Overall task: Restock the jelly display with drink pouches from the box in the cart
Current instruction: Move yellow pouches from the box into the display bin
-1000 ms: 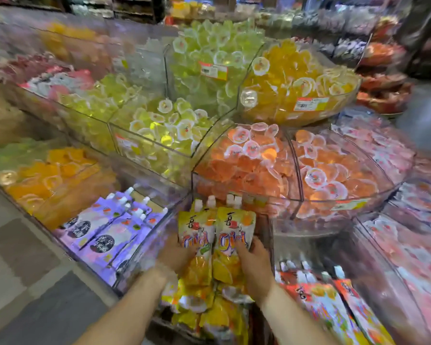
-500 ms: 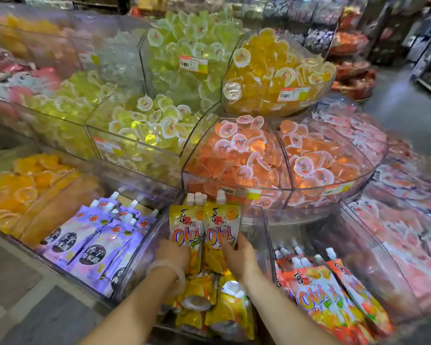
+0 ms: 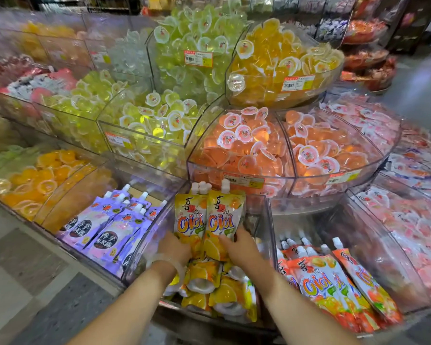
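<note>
Hands first: the left hand [image 3: 172, 248] has its grip clamped on the lower half of one yellow pouch [image 3: 190, 220], and the right hand [image 3: 239, 245] is clamped the same way on a second yellow pouch [image 3: 225, 220]. Both pouches stand upright, side by side and touching, white caps up, printed fronts facing the person. More white caps show behind the left one, so each hand may hold more than a single pouch; how many I cannot tell.

They sit over the middle compartment [image 3: 264, 220] of the bottom row, a clear bin whose front part already holds a loose heap of the same yellow pouches [image 3: 217, 290], lying every which way. Purple pouches [image 3: 110, 230] fill the bin just to the left and orange pouches [image 3: 334, 282] the bin just to the right. Jelly cups fill the tiers above. Neither cart nor box is in view.

The step looks like seating this pair at the back of the yellow bin. To do it well, I would keep the caps up and the fronts outward, set the bases down behind the heap without crushing it, and lean the pair against the rear wall so they stay upright. The slumped pouches in front would want straightening afterwards.
</note>
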Demonstrator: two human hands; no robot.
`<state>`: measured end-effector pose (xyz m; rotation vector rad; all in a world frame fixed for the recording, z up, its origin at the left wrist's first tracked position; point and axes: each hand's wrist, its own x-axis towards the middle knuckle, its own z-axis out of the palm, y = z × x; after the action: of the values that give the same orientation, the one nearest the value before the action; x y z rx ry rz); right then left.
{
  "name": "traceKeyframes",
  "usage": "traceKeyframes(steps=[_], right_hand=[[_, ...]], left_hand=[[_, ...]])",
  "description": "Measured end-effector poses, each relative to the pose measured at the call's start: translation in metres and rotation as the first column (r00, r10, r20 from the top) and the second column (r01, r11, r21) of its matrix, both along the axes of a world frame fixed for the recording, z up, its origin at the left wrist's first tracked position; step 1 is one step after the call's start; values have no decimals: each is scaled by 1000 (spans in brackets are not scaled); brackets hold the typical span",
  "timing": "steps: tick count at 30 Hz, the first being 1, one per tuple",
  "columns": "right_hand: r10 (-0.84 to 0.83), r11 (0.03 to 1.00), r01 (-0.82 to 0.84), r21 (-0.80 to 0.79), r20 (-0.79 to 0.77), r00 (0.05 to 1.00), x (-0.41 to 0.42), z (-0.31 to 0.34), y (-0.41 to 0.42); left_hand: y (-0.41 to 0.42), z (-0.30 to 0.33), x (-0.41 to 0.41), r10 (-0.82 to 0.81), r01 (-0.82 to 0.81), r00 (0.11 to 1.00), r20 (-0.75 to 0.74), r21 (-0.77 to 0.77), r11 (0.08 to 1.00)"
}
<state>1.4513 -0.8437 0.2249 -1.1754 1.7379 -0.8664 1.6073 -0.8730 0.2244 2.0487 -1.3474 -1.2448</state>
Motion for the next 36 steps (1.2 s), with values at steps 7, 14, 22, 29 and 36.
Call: traceKeyframes(steps=[7, 14, 22, 29, 36], right_hand=[[-29, 995, 46, 84, -189, 981, -7, 14, 8], [141, 963, -224, -151, -427, 893, -36, 66, 38], [43, 994, -99, -44, -681, 731, -176, 109, 118], [-2, 972, 184, 146, -778, 628, -319, 112, 281], [-187, 769, 574, 282, -759, 623, -434, 85, 470]], left_hand=[[25, 21, -23, -122, 159, 961, 249, -132, 978], [36, 65, -81, -301, 430, 874, 382, -319, 845], [91, 123, -196, -546, 815, 524, 654, -199, 544], [214, 113, -371, -684, 986, 149, 714, -56, 157], [366, 90, -530, -675, 980, -162, 720, 37, -196]])
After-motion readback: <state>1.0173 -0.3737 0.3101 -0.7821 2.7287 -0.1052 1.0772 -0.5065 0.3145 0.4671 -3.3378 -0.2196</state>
